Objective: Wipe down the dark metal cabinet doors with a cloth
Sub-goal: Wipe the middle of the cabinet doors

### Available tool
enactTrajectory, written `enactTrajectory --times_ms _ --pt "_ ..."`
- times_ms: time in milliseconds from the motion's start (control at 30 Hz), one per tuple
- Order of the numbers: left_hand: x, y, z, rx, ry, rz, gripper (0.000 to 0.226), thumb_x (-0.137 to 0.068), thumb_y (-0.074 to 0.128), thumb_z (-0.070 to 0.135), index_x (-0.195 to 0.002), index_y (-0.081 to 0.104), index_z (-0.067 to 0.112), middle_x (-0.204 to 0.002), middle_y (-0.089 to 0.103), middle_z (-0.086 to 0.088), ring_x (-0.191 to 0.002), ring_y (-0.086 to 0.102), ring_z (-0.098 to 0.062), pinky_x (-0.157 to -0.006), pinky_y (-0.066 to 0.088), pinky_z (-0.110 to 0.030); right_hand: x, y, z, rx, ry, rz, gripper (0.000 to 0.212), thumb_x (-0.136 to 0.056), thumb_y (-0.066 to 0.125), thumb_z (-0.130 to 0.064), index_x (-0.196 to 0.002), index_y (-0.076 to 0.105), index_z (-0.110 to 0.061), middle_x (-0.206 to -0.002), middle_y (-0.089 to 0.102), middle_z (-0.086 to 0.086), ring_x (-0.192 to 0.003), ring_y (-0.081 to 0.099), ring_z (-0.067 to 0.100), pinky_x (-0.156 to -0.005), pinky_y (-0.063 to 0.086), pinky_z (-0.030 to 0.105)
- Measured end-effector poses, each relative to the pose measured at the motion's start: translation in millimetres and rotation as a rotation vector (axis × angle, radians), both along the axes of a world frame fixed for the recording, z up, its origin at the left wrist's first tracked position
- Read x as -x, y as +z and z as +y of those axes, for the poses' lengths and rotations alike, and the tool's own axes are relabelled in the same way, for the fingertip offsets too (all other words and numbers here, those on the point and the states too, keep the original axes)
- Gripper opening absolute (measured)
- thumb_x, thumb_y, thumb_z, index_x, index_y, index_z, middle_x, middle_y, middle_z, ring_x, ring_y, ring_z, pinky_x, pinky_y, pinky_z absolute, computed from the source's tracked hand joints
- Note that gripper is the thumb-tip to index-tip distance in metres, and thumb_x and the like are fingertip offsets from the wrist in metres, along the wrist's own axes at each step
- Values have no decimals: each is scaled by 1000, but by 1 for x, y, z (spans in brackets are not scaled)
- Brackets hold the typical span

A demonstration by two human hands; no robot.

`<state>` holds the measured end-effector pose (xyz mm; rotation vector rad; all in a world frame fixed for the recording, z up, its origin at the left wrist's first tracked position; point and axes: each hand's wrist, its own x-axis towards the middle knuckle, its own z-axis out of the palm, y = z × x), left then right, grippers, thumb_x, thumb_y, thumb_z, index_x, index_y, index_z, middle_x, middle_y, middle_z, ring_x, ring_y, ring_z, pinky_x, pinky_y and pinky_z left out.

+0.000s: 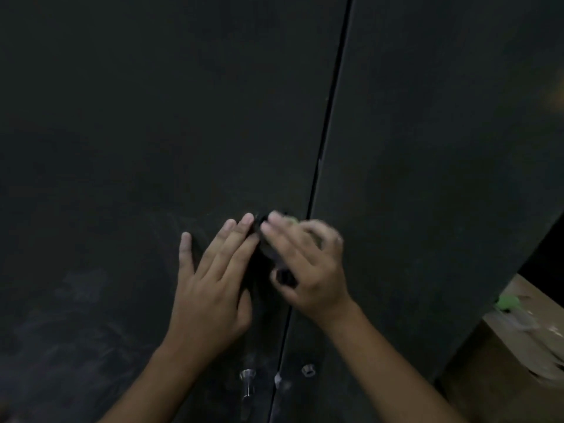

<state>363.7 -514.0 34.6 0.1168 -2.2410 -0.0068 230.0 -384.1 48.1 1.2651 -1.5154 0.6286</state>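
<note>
Cardboard box (476, 377), brown, lower right. On its top: one small green object (507, 302), blurred. Crumpled clear plastic (518, 322) just beside it.

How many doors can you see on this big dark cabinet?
2. The left door is where the left hand presses flat; the right door is across the thin gap. More doors may be out of view.

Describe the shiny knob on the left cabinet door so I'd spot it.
Follow the dark seam between the two cabinet doors almost to the bottom. Just left of it, on the left door, sits the shiny knob. It juts out on a longer stem than the stubby knob right of the seam.
</note>
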Motion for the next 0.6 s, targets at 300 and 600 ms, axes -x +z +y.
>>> enactTrajectory --times_ms 300,600 --pt "-48 13 -43 -222 -108 171 59 -70 50 8 -128 55 15 -156 36 -2 -148 27 -18 -122 10 -51 -1 16 8 192 -89 -93 51 -80 63 -1 -131 61 -9 -141 56 6 -117 56 16 -101 37 32" --pt "-75 9 -76 -278 37 211 76 -68 57 8 -142 41 8 -159 23 -16 -139 33 -40 -114 19 -61 -66 -13 -88 28 5 30 43 -91 55 -15 -134 62 -17 -142 56 0 -109 63 26 -92 48 42"
